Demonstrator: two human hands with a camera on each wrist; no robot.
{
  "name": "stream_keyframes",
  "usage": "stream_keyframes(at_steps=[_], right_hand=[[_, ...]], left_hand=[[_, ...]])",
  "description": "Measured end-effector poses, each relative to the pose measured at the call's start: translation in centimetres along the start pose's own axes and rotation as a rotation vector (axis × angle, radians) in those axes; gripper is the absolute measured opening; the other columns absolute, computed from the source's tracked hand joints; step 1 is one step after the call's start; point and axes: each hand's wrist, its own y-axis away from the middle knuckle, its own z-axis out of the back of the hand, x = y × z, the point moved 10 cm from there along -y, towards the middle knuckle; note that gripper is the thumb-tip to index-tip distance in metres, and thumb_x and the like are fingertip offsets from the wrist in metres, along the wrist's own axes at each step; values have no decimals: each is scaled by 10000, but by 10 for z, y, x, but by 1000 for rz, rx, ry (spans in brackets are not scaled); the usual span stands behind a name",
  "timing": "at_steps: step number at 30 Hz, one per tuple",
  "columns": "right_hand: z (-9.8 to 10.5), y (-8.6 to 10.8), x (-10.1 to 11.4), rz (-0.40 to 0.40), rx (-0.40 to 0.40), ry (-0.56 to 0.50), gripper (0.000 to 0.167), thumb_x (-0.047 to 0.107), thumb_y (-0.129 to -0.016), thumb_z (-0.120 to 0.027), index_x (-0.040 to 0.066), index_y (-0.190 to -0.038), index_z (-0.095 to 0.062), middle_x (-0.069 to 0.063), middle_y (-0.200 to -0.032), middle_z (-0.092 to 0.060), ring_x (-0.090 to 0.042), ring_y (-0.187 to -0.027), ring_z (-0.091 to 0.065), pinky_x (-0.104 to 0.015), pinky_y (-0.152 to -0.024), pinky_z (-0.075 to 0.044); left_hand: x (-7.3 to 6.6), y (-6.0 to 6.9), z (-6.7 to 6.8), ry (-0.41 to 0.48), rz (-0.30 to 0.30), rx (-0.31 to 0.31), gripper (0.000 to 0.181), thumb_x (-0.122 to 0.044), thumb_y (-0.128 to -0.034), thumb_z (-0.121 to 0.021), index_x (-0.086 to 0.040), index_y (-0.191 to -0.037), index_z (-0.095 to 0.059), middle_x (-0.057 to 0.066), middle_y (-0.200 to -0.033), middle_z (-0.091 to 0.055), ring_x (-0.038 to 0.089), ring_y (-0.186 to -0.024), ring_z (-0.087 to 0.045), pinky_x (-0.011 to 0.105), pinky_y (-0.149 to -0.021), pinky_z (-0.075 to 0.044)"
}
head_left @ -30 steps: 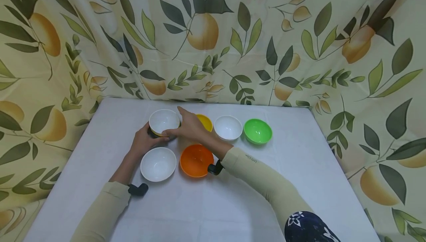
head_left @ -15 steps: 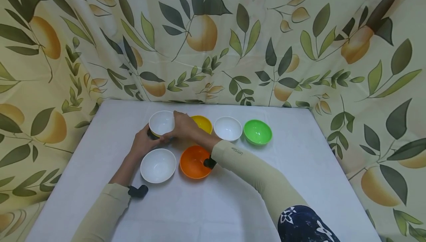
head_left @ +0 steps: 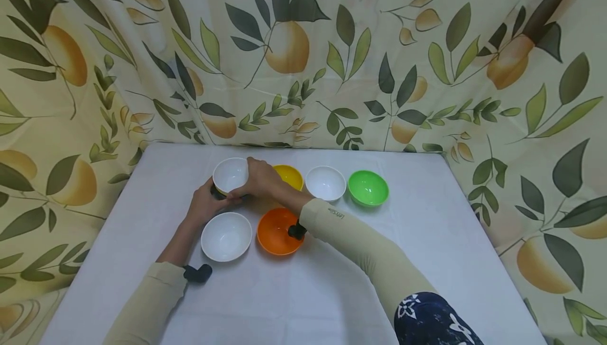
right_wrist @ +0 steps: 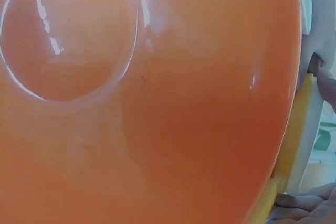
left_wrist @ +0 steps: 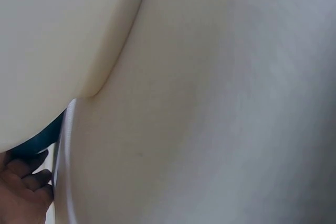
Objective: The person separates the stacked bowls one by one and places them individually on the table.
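At the back left of the table, my left hand (head_left: 207, 205) grips a stack of bowls from its left and front side. On top of it is a white bowl (head_left: 229, 175), whose right side my right hand (head_left: 263, 179) holds, covering that part of the rim. In the right wrist view a yellow layer (right_wrist: 290, 140) shows against the white one between the fingers. The left wrist view catches a teal surface (left_wrist: 39, 141) beside curled fingers (left_wrist: 23, 184). How many bowls are stacked is hidden.
Right of the stack stand a yellow bowl (head_left: 290, 176), partly behind my right hand, a white bowl (head_left: 325, 183) and a green bowl (head_left: 368, 188). Nearer are a larger white bowl (head_left: 226, 237) and an orange bowl (head_left: 277, 232), under my right wrist. A patterned curtain (head_left: 303, 108) hangs behind.
My right hand has shifted left and turned, its forefinger coming from a raised pose down to the white bowl's rim. The left hand and stack have stayed nearly still.
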Motion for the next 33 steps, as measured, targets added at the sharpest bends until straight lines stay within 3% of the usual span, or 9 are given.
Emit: stream_keyframes(at_steps=[9,19,25,33], right_hand=[[4,2,3,28,-17,-23,961,546,-747,-935,57,-1436,-477,-85,-1280,-647,-191,-1060,-629,-326,-937,-590],[17,8,6,60,-60,-116,977,524,-746,-939,40,-1463,-485,-71,-1235,-651,-195,-1045,-624,-318,-899,-590],[33,16,8,99,-110,-186,959,499,-730,-954,63,-1463,-516,-63,-1258,-671,-208,-1078,-636,-337,-919,-579],[50,41,3,90,-136,-170,981,470,-740,-948,50,-1496,-486,-93,-1296,-672,-234,-1106,-652,-368,-937,-594]], left_hand=[[-2,-1,2,-5,-6,-11,993,-375,-842,-909,4,-1589,-376,261,-1576,-457,436,-1483,-388,577,-1233,-298],[5,0,-5,14,77,31,1068,-420,-839,-908,-49,-1639,-304,224,-1628,-400,421,-1496,-362,592,-1233,-287],[3,-2,-3,8,66,22,1082,-464,-829,-905,-91,-1647,-304,197,-1632,-403,411,-1489,-366,606,-1234,-275],[0,-1,-4,18,45,23,1015,-401,-843,-909,-74,-1623,-348,197,-1615,-429,405,-1496,-365,594,-1243,-265]])
